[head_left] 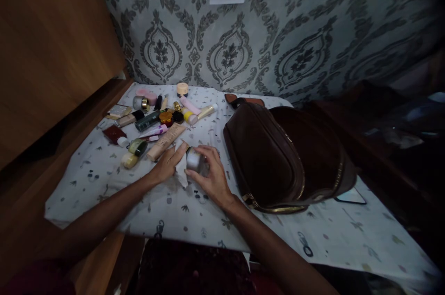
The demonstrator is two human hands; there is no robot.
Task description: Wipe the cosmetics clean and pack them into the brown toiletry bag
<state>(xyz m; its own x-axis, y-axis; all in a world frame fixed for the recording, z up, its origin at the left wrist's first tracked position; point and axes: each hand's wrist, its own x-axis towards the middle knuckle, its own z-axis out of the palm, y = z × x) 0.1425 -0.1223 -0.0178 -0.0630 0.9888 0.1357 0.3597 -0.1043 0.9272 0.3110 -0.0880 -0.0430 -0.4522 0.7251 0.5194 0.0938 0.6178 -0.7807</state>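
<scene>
Several bottles and jars crowd the left of the patterned cloth (194, 221), a dark red bottle (114, 134) among them. Next, a beige tube (166, 142) lies just beside the left hand (169, 164), whose fingers are drawn in around a white tissue (181, 172), thin and soft. Right of the tissue, between the two hands, is a grey jar (193, 161); whether it touches the cloth cannot be told. It looks rigid and smooth, probably fairly light but slippery; glass or plastic is unclear. Its side wall seems the best hold, and the right hand (214, 177) has it there, curled to the jar's width, thumb below, fingers above. Farther right sits a brown bag (266, 156).
</scene>
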